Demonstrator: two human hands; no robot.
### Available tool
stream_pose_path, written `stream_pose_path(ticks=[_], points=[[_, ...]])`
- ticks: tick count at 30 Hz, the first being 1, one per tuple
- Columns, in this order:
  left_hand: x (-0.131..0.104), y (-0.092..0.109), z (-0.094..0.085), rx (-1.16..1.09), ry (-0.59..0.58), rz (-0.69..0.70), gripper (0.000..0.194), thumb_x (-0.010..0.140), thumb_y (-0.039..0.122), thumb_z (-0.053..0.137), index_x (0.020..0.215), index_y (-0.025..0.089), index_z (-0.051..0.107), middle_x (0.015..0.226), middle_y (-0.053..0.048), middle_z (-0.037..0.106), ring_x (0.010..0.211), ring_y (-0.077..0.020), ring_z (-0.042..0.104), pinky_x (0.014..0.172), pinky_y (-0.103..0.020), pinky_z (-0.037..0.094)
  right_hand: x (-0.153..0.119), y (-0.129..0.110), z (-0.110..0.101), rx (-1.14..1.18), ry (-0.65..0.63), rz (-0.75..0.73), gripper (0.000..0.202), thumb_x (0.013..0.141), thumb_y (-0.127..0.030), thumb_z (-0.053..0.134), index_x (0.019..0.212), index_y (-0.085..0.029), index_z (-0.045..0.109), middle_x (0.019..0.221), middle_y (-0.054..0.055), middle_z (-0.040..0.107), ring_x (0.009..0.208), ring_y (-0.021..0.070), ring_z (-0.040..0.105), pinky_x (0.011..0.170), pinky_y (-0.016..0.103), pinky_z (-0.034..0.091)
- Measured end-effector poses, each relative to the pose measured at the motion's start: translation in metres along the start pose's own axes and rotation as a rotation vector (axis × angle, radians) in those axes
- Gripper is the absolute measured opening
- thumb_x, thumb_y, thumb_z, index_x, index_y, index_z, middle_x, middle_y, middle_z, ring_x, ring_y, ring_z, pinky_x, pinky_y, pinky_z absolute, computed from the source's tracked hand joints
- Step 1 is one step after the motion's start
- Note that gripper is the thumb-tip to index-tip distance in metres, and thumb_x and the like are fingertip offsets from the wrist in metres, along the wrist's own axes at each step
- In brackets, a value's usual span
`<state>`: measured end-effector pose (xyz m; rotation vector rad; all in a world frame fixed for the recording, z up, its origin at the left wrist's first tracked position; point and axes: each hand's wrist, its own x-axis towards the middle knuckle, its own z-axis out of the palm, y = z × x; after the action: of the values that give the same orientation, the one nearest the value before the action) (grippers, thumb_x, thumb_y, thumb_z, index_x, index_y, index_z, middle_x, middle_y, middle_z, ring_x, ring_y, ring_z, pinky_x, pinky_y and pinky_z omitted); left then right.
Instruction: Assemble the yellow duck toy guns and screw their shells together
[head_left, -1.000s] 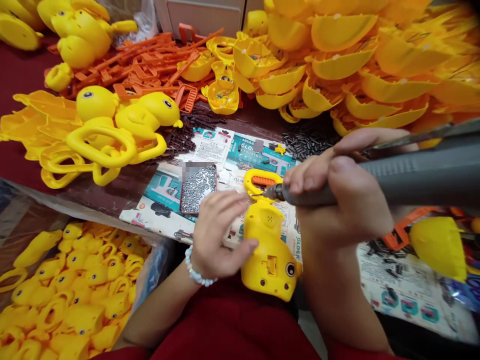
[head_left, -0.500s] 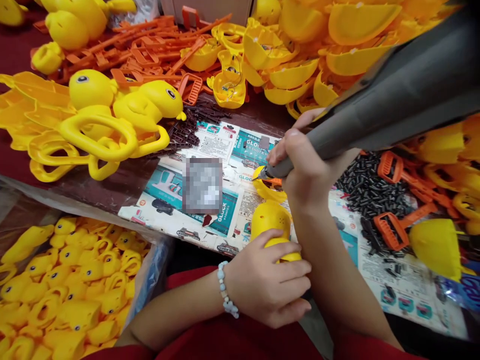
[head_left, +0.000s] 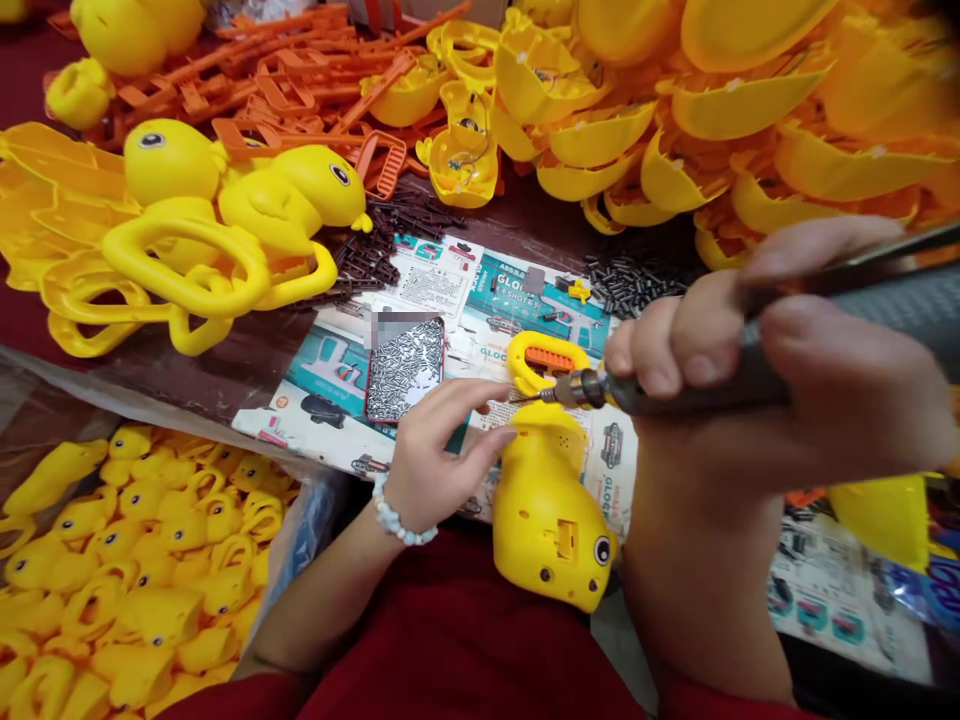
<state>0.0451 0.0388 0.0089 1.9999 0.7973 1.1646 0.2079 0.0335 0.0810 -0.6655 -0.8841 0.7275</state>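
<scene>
A yellow toy body (head_left: 551, 510) with an eye and screw holes lies at the table's front edge, its handle loop pointing away from me. My right hand (head_left: 780, 350) is wrapped round a dark grey power screwdriver (head_left: 697, 380), whose bit points left above the handle. My left hand (head_left: 446, 450) has thumb and forefinger close together near the bit tip; whether a small screw is between them is too small to tell. A tray of small silver screws (head_left: 405, 370) sits just beyond my left hand. An orange ribbed part (head_left: 551, 360) shows inside the handle loop.
Finished-looking yellow toys (head_left: 225, 220) stand at the left, orange parts (head_left: 277, 90) behind them. Yellow half shells (head_left: 720, 110) are piled at the back right. Dark small pins (head_left: 634, 285) lie beyond the printed cardboard (head_left: 300, 400). A bin of yellow toys (head_left: 135, 570) is at lower left.
My left hand has let go of the yellow toy and moved up and left to the bit tip. My right hand has shifted right with the screwdriver, now held lower and flatter.
</scene>
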Motion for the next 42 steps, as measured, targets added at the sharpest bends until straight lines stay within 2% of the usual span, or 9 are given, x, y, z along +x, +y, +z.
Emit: stream_pose_path(ticks=[3,5,13,17,23,27,31,36,42], points=[[0.006,-0.001,0.002,-0.184,-0.150,-0.045,0.020,0.080,0.016,0.067,0.100,0.013,0.069,0.098,-0.008,0.073,0.082,-0.0141,0.068,0.080,-0.023,0.056,-0.003,-0.010,-0.011,0.039,-0.252,0.070,0.013,0.066,-0.021,0.068,0.075,-0.021,0.058,0.041,-0.008,0.045,0.030,0.0090,0.040,0.032,0.026,0.040],[0.007,0.002,0.006,-0.271,-0.164,-0.097,0.014,0.079,0.012,0.067,0.091,0.013,0.072,0.092,-0.008,0.075,0.082,-0.0149,0.070,0.078,-0.022,0.057,-0.007,-0.016,-0.017,0.033,-0.368,0.107,0.007,0.074,-0.024,0.066,0.079,-0.024,0.061,0.041,-0.008,0.044,0.029,0.0094,0.041,0.031,0.026,0.041],[0.001,0.009,0.008,-0.489,-0.158,-0.295,0.007,0.077,0.019,0.069,0.078,0.016,0.075,0.080,-0.008,0.075,0.072,-0.0181,0.071,0.067,-0.026,0.059,-0.019,-0.035,-0.024,-0.070,-0.425,0.201,0.005,0.083,-0.029,0.068,0.081,-0.029,0.063,0.046,-0.009,0.043,0.033,0.0083,0.044,0.036,0.025,0.047],[0.002,0.009,0.003,-0.470,-0.238,-0.379,0.009,0.075,0.023,0.072,0.075,0.015,0.075,0.076,-0.009,0.075,0.069,-0.0193,0.071,0.063,-0.025,0.058,-0.017,-0.032,-0.019,0.012,-0.700,0.084,0.014,0.081,-0.028,0.069,0.072,-0.026,0.060,0.054,-0.007,0.045,0.039,0.0065,0.049,0.041,0.022,0.051],[-0.003,0.006,0.000,-0.484,-0.057,-0.410,0.006,0.080,0.018,0.065,0.077,0.014,0.068,0.076,-0.006,0.071,0.068,-0.0136,0.067,0.064,-0.022,0.057,-0.030,-0.046,-0.006,-0.118,-0.321,0.192,0.023,0.072,-0.037,0.075,0.067,-0.028,0.055,0.043,-0.008,0.033,0.032,0.0090,0.036,0.033,0.024,0.038],[-0.009,0.000,0.001,-0.470,-0.014,-0.362,0.005,0.077,0.013,0.068,0.073,0.014,0.065,0.076,-0.006,0.069,0.071,-0.0148,0.066,0.069,-0.027,0.058,-0.031,-0.051,-0.019,-0.142,-0.335,0.288,0.018,0.074,-0.029,0.075,0.075,-0.029,0.057,0.049,-0.009,0.045,0.035,0.0117,0.045,0.039,0.031,0.045],[-0.009,-0.005,0.002,-0.330,0.004,-0.256,0.003,0.076,0.012,0.069,0.077,0.014,0.070,0.076,-0.006,0.070,0.072,-0.0150,0.065,0.067,-0.026,0.056,-0.030,-0.048,-0.019,-0.124,-0.305,0.250,0.018,0.075,-0.022,0.075,0.078,-0.028,0.058,0.050,-0.009,0.048,0.036,0.0119,0.046,0.041,0.032,0.044],[-0.006,-0.006,-0.001,-0.170,-0.095,-0.070,0.007,0.080,0.012,0.068,0.084,0.016,0.072,0.079,-0.005,0.069,0.072,-0.0129,0.064,0.067,-0.023,0.054,-0.033,-0.047,0.000,-0.155,-0.215,0.163,0.016,0.072,-0.035,0.074,0.073,-0.028,0.059,0.045,-0.007,0.040,0.033,0.0118,0.039,0.035,0.031,0.038],[-0.004,-0.004,0.000,-0.075,-0.116,0.077,0.005,0.081,0.015,0.069,0.076,0.013,0.066,0.072,-0.005,0.066,0.068,-0.0116,0.062,0.064,-0.020,0.051,-0.037,-0.050,0.003,-0.112,-0.269,0.165,0.023,0.070,-0.050,0.070,0.077,-0.030,0.061,0.045,-0.004,0.041,0.034,0.0132,0.039,0.034,0.031,0.038]])
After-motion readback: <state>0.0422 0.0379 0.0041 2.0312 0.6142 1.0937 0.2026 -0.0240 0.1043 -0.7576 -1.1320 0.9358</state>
